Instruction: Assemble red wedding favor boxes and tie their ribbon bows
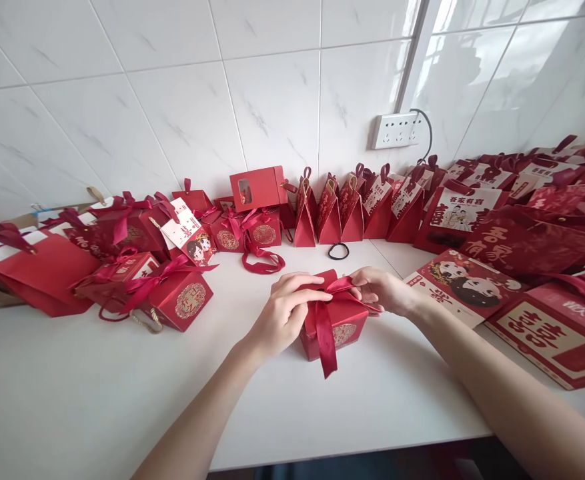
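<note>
A small red gift box (343, 328) with a gold round emblem stands on the white table (72, 387) in front of me. A dark red ribbon (325, 337) lies across its top, one tail hanging down the front. My left hand (283, 312) rests on the box's left top, fingers curled and pinching the ribbon. My right hand (382, 289) pinches the ribbon at the top right of the box.
Several red ribboned gift boxes (177, 297) crowd the left; red paper bags (328, 213) line the tiled wall. Flat red printed cards and bags (552, 333) fill the right. A black hair tie (338, 251) lies behind the box. A wall socket (395, 129) is above.
</note>
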`<state>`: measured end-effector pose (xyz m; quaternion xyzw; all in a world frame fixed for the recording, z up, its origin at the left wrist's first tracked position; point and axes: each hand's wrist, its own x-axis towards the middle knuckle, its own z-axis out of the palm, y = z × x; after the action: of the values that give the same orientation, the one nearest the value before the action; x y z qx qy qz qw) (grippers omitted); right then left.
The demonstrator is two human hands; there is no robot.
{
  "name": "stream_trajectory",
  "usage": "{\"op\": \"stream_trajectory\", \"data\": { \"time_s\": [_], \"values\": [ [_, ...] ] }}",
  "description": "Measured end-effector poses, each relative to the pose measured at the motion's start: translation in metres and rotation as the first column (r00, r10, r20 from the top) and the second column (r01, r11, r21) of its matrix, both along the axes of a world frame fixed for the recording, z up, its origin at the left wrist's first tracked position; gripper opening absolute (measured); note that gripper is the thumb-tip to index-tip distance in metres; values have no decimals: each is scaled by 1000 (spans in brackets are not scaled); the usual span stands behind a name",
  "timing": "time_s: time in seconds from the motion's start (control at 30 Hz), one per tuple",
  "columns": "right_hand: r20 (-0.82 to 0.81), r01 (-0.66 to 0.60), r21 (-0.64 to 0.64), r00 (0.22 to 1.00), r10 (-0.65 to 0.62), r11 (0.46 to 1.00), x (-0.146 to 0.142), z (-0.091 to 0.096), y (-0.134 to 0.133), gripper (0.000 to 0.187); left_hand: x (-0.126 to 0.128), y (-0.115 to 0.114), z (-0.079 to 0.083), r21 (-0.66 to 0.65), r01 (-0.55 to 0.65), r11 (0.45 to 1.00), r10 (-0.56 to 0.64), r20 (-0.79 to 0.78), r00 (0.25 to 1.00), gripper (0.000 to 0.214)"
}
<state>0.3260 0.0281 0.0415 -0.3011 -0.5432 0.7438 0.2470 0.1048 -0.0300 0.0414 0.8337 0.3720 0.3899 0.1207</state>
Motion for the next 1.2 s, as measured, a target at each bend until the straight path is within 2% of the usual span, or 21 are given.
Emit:
{"op": "stream_trajectory", "data": {
  "time_s": [0.1, 0.2, 0.3, 0.4, 0.47, 0.53, 0.6, 0.63, 0.67, 0.73, 0.8, 0.83, 0.9, 1.03, 1.2],
  "values": [
    [-3, 0, -8, 1000, 0, 1000, -2, 0, 0, 33, 0, 0, -1, -23, 3, 1000, -3, 2, 1000, 42],
    [72, 69, 95, 995, -76, 993, -7, 4, -6, 52, 0, 0, -1, -29, 6, 1000, -6, 0, 1000, 41],
    [138, 113, 181, 981, -139, 977, -10, 6, -11, 49, 0, 0, -2, -24, 17, 1000, -17, 3, 1000, 41],
    [110, 106, 164, 986, -125, 981, -10, 6, -11, 41, 0, 1, -3, 7, 16, 1000, -16, 26, 1000, 39],
    [78, 107, 151, 990, -119, 983, -8, 4, -9, 39, -2, 2, -2, 70, -63, 996, 55, 103, 993, 35],
    [71, 109, 155, 990, -121, 982, -7, 3, -8, 38, -6, 3, 1, 96, -212, 972, 187, 224, 956, 32],
    [71, 107, 159, 990, -119, 982, -6, 2, -7, 38, -12, 4, 6, -40, -311, 950, 309, 280, 909, 20],
    [70, 104, 159, 991, -116, 982, -6, 1, -7, 37, -15, 4, 9, -171, -306, 937, 342, 259, 903, 26],
    [69, 100, 159, 991, -112, 982, -6, 1, -6, 37, -18, 4, 13, -327, -265, 907, 344, 215, 914, 38],
    [68, 95, 157, 992, -106, 983, -6, 0, -6, 36, -21, 3, 19, -614, -117, 781, 245, 127, 961, 55],
    [66, 92, 154, 992, -103, 984, -6, 0, -6, 36, -22, 3, 23, -764, 19, 645, 104, 113, 988, 60],
    [66, 90, 152, 993, -101, 984, -6, 0, -5, 36, -21, 2, 24, -794, 66, 604, 55, 124, 991, 59],
    [67, 88, 153, 993, -99, 984, -6, 0, -5, 34, -19, 1, 25, -806, 113, 580, 29, 160, 987, 54],
    [69, 97, 164, 992, -109, 982, -5, -1, -3, 32, -15, 2, 23, -793, 143, 593, 97, 246, 964, 49],
    [74, 73, 181, 993, -88, 981, -2, -6, 1, 30, -16, 8, 16, -774, 216, 595, 76, 322, 944, 46]
  ]
}}
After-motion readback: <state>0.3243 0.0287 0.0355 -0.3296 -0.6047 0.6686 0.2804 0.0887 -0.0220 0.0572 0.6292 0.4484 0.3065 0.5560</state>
